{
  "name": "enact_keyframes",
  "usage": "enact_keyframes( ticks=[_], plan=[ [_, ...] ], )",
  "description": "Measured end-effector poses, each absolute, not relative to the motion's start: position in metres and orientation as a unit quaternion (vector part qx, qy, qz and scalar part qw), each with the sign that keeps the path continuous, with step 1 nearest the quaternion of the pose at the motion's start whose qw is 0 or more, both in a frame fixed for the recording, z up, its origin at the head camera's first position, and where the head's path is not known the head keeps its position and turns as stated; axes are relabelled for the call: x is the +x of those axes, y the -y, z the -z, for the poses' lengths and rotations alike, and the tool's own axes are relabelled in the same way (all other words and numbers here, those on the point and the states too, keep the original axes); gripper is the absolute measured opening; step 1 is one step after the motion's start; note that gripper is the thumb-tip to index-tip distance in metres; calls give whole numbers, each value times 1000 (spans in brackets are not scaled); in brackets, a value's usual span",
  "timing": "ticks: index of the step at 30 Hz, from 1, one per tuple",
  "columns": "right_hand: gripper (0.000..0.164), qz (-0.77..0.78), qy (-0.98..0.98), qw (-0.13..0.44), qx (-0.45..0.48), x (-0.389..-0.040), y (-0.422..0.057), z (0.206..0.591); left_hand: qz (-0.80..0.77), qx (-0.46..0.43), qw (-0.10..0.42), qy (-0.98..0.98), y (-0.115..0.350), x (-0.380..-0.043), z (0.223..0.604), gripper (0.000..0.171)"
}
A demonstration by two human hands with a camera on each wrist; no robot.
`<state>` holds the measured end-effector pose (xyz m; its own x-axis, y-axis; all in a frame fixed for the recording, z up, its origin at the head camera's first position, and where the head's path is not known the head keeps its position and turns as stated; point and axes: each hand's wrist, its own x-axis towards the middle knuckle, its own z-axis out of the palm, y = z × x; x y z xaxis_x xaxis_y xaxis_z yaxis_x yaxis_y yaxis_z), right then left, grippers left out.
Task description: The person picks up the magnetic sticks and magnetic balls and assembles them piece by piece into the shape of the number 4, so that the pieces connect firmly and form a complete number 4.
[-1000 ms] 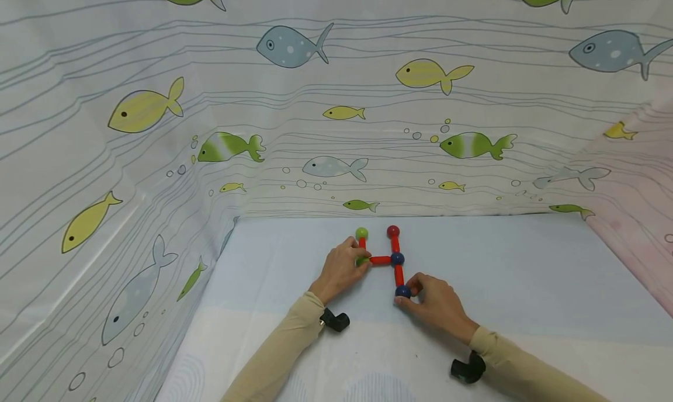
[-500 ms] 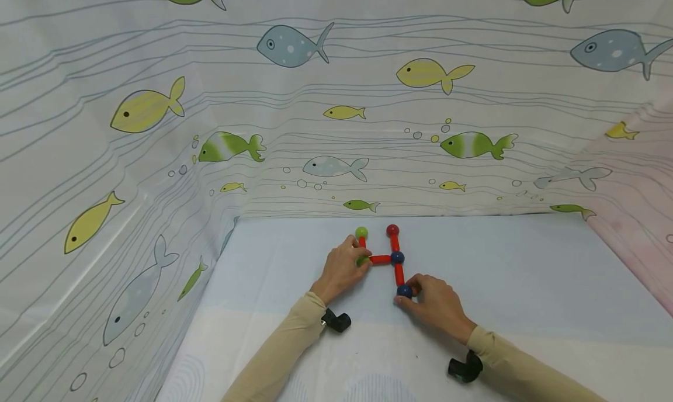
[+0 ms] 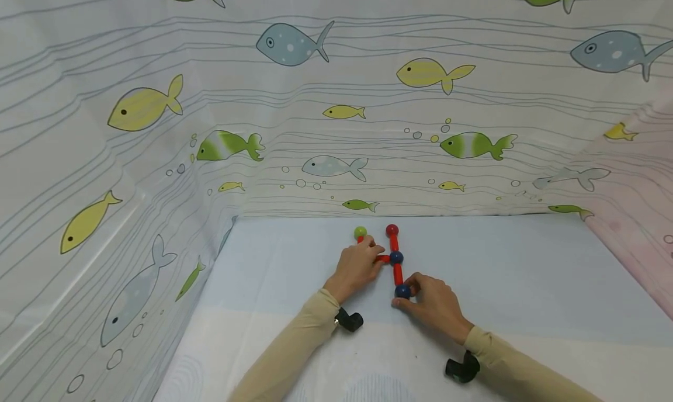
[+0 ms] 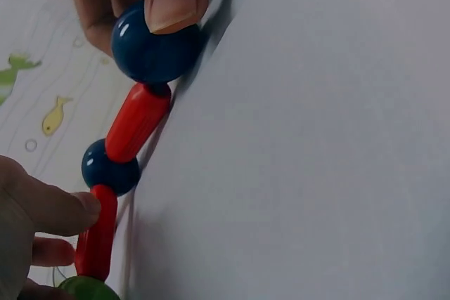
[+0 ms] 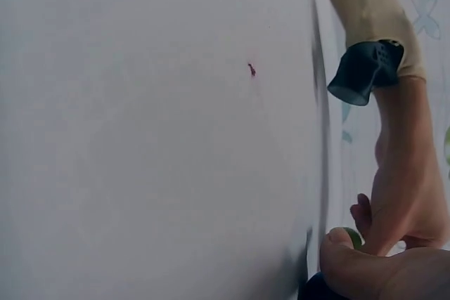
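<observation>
A figure of red rods and coloured balls lies on the table. My right hand (image 3: 436, 305) pinches the nearest dark blue ball (image 3: 402, 291) between thumb and fingers. From it a red rod (image 3: 398, 274) runs to a second blue ball (image 3: 396, 257), and another rod goes on to a red ball (image 3: 392, 231) at the far end. With its thumb and fingers my left hand (image 3: 355, 270) holds the crosswise red rod (image 4: 98, 237). That rod joins the second blue ball to a green ball (image 4: 88, 289), hidden behind the hand in the head view. Beyond stands a light green ball (image 3: 360, 232).
The pale tabletop (image 3: 515, 273) spreads around the figure, with a fish-patterned curtain (image 3: 336, 133) along its back and left side. Each wrist carries a black camera, the left camera (image 3: 349, 320) and the right camera (image 3: 462, 367) both sitting low over the cloth.
My left hand has shifted right, from the green ball onto the crosswise red rod. The right hand keeps its grip on the near blue ball, and the figure stays nearly in place.
</observation>
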<state>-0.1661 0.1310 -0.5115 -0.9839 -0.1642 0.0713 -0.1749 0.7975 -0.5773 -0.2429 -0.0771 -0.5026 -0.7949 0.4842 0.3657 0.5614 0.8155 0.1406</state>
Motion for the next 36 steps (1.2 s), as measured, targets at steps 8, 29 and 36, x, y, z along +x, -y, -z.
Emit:
enact_keyframes(
  ticks=[8, 29, 36],
  plan=[
    [46, -308, 947, 15, 93, -166, -131, 513, 111, -299, 165, 933, 66, -243, 503, 29],
    [48, -300, 947, 31, 106, -169, -132, 516, 56, -387, 89, 916, 59, -241, 506, 34],
    [49, -298, 948, 34, 108, -169, -132, 516, 77, -412, 96, 903, 60, -240, 506, 31]
  ],
)
